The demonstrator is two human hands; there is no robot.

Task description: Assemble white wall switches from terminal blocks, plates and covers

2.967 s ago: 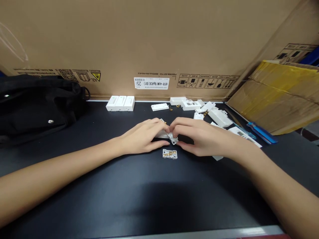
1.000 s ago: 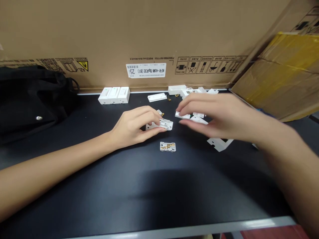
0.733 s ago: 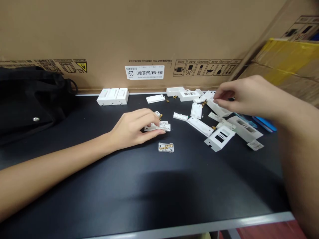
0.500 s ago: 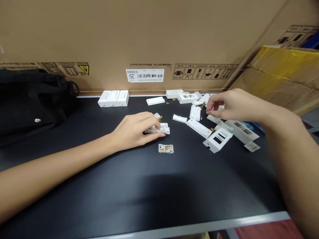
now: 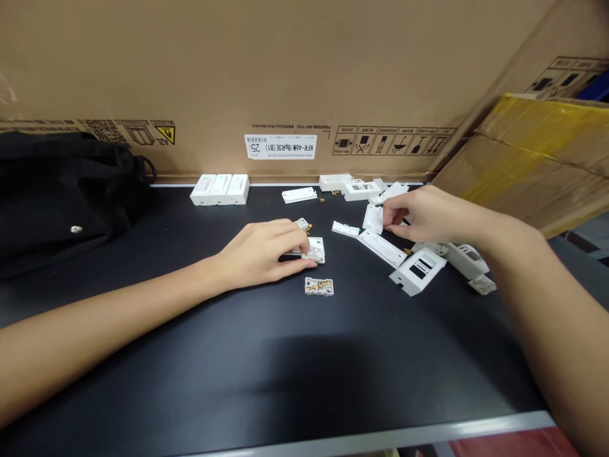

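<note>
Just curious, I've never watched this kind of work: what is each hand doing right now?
Left hand: closed, holding a white plastic part.
Right hand: half closed beside a white plastic cover; cannot tell whether it grips it.

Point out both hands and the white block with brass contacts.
left hand [image 5: 257,257], head view, back of the hand
right hand [image 5: 423,214], head view, back of the hand
white block with brass contacts [image 5: 318,287], head view, on the brass
</note>
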